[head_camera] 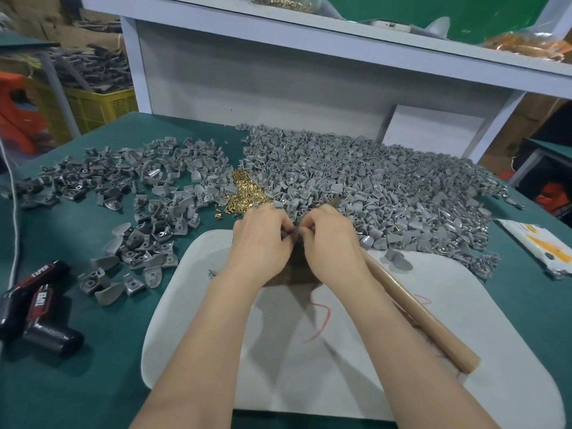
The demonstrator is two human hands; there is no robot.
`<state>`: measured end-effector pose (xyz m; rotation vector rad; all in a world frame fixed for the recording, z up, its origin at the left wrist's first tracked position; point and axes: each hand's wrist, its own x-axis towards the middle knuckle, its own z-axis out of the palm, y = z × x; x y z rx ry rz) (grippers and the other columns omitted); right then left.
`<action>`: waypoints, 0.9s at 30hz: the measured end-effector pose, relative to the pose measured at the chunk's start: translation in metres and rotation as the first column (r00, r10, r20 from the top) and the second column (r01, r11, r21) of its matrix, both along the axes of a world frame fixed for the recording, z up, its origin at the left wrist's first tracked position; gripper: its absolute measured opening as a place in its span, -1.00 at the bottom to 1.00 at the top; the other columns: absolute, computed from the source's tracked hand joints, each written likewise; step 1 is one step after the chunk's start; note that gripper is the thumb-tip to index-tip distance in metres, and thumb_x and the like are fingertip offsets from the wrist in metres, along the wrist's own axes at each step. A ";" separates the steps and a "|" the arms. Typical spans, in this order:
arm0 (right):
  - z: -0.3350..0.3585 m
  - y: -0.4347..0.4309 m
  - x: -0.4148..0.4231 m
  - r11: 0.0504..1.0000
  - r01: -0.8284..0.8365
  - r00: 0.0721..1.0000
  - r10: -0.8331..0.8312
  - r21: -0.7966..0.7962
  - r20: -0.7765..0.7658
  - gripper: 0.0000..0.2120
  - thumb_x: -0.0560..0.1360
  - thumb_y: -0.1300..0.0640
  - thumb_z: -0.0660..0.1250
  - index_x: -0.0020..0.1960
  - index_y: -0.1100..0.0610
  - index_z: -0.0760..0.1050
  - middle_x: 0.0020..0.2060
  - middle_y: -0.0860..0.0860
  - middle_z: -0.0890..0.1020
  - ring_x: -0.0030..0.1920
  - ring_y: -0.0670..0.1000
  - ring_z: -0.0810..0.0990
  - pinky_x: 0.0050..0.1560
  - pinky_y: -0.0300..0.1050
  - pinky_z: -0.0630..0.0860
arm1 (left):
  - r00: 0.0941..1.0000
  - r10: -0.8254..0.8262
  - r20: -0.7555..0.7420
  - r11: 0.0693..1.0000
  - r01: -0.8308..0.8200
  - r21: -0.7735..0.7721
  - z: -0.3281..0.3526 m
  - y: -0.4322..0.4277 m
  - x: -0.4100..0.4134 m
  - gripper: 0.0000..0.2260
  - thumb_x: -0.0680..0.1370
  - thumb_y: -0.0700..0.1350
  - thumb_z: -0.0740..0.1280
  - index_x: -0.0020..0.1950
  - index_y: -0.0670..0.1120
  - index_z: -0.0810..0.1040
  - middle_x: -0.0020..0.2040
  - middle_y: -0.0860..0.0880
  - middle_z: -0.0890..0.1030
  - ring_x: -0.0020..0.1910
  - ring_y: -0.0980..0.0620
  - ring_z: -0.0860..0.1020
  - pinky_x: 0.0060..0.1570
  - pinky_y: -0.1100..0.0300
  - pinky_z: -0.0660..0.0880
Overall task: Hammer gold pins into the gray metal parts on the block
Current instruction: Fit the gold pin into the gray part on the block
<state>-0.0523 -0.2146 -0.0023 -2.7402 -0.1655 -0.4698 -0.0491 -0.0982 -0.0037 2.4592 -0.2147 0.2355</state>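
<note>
Over the dark block (297, 269), our left hand (263, 235) and right hand (332, 239) pinch a small gray metal part (295, 236), likely seating one of the gold pins (247, 193) heaped just on the far side.

Counts: left hand (263, 233) + right hand (332, 239) = 2; 1 wooden handle (418, 314); 1 white mat (433, 351); 2 black tools (52, 332); gray parts (371, 181) in 2 heaps, gold pins (247, 193) in 1 heap, too many to count

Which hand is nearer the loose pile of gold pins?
Left. The left hand is at the near edge of the gold pins; the right hand is beside it, farther right. Both pinch a gray part.
</note>
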 end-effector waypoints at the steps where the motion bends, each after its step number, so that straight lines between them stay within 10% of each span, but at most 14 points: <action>1: -0.002 0.001 -0.001 0.999 0.005 1.000 -0.004 -0.034 0.021 -0.91 0.53 0.22 0.24 -0.04 0.17 0.52 -0.02 0.05 0.50 0.02 0.08 0.49 -0.05 -0.18 0.26 | 1.000 0.002 0.003 1.000 -0.002 0.000 0.000 0.000 0.000 -0.93 0.52 -0.05 0.36 -0.07 -0.01 0.61 0.02 0.01 0.52 0.12 -0.08 0.47 0.13 -0.02 0.41; 23: -0.004 0.007 -0.006 0.983 -0.003 0.990 0.028 -0.186 0.135 -0.83 0.53 0.31 0.16 0.06 0.19 0.47 0.05 0.09 0.48 0.05 0.10 0.45 0.01 -0.13 0.29 | 0.999 -0.018 0.027 0.999 0.017 0.040 0.003 -0.002 -0.003 -0.89 0.52 -0.14 0.31 -0.03 -0.09 0.62 0.07 -0.06 0.53 0.14 -0.13 0.44 0.10 -0.01 0.39; 27: -0.008 0.000 -0.001 0.998 -0.024 0.997 0.020 0.063 0.070 -0.87 0.53 0.26 0.24 -0.03 0.18 0.57 -0.03 0.06 0.52 0.01 0.06 0.50 0.04 -0.14 0.35 | 1.000 -0.002 0.000 0.999 0.002 -0.043 0.003 0.000 -0.002 -0.96 0.51 -0.09 0.37 -0.13 -0.02 0.59 0.00 -0.01 0.53 0.12 -0.08 0.49 0.13 -0.03 0.41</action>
